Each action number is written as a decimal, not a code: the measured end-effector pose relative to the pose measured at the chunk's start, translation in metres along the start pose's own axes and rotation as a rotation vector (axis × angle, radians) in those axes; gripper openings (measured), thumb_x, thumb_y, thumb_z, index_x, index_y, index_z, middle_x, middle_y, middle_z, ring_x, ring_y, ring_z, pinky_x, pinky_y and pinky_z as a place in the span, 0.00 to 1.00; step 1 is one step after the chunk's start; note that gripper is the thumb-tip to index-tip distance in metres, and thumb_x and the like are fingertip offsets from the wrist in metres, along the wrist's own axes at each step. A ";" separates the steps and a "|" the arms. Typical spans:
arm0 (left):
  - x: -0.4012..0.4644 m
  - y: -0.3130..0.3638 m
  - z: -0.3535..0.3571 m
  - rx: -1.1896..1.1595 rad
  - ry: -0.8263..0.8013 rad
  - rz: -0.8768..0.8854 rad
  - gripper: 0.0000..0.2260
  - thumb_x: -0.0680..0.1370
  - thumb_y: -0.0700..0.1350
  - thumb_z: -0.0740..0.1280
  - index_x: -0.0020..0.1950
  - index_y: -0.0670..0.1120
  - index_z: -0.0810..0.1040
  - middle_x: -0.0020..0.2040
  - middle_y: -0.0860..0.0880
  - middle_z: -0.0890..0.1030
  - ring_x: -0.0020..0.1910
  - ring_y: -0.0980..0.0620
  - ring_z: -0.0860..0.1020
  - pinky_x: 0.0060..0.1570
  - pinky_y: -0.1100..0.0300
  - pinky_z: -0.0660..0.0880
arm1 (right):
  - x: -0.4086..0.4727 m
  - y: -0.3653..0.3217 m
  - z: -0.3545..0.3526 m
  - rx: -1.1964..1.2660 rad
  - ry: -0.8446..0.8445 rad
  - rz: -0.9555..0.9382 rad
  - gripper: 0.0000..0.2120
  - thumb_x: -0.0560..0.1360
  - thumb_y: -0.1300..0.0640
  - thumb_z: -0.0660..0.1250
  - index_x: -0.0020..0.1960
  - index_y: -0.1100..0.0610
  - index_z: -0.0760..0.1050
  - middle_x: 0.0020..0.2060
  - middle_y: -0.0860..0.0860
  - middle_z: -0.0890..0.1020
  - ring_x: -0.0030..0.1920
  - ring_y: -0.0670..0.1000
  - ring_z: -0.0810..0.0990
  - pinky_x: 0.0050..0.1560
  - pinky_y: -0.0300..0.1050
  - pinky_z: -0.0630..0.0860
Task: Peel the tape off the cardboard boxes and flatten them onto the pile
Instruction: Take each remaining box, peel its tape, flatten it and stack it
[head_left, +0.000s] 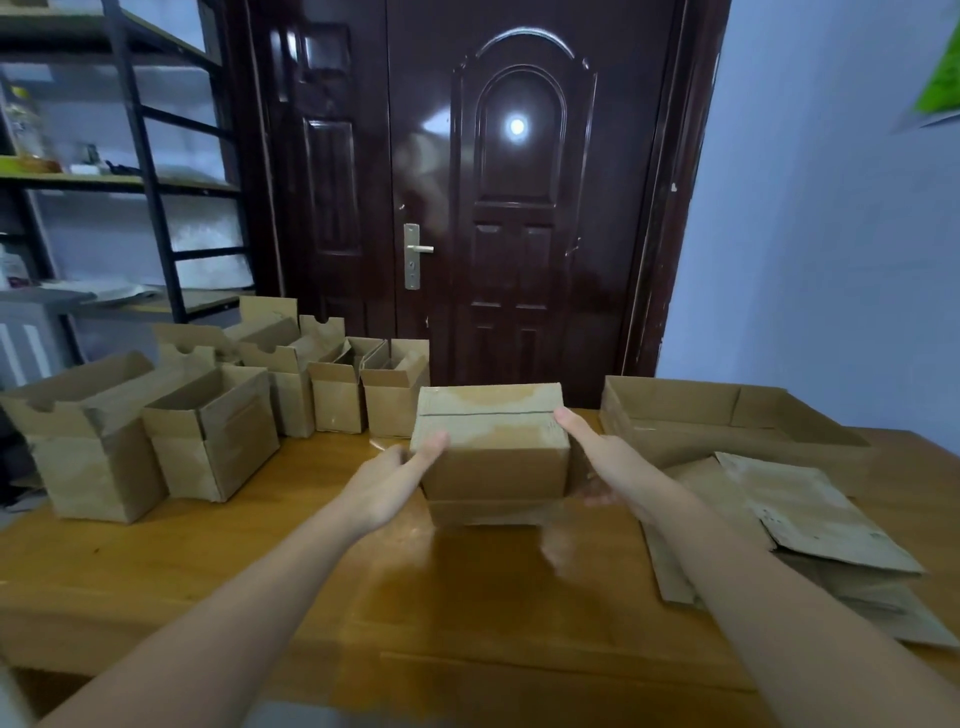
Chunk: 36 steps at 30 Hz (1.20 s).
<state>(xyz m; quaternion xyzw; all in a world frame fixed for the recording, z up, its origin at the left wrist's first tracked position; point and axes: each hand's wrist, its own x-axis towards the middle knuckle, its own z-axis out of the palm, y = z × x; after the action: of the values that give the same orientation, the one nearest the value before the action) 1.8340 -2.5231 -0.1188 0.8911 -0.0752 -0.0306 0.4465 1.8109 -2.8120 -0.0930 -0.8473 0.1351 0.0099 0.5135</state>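
Note:
A closed cardboard box stands at the middle of the wooden table, its top flaps shut with clear tape along the seam. My left hand lies against its left side, fingers straight and reaching up to the top edge. My right hand presses flat on its right side, the thumb up at the top corner. The box sits between my two palms. To the right lies a pile of flattened boxes.
Several open boxes stand in a row at the left and back of the table. A large shallow open carton sits at the back right. A dark door is behind the table and metal shelving at the left.

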 end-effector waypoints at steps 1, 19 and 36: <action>0.000 -0.003 0.002 0.071 -0.015 0.019 0.58 0.63 0.88 0.49 0.80 0.49 0.66 0.74 0.48 0.74 0.68 0.46 0.75 0.69 0.47 0.72 | 0.003 0.002 0.002 0.020 0.004 0.044 0.59 0.59 0.13 0.56 0.77 0.52 0.66 0.69 0.56 0.75 0.53 0.56 0.84 0.58 0.55 0.82; 0.014 -0.010 0.043 -0.107 0.002 -0.113 0.24 0.83 0.62 0.58 0.70 0.47 0.62 0.62 0.47 0.75 0.54 0.44 0.81 0.46 0.50 0.84 | 0.019 0.020 0.011 0.355 -0.214 0.282 0.61 0.59 0.16 0.63 0.83 0.43 0.49 0.78 0.58 0.64 0.58 0.68 0.82 0.65 0.66 0.75; 0.009 -0.017 0.036 0.660 -0.106 0.337 0.06 0.83 0.56 0.63 0.51 0.56 0.72 0.48 0.57 0.77 0.45 0.56 0.79 0.47 0.54 0.81 | 0.031 0.020 0.031 -0.184 0.389 -0.154 0.32 0.79 0.33 0.59 0.72 0.54 0.69 0.68 0.55 0.73 0.59 0.54 0.76 0.63 0.54 0.75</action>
<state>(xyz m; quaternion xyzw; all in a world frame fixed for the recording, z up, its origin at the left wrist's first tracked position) 1.8401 -2.5425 -0.1540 0.9594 -0.2496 0.0231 0.1295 1.8394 -2.8006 -0.1300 -0.8844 0.1651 -0.1807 0.3975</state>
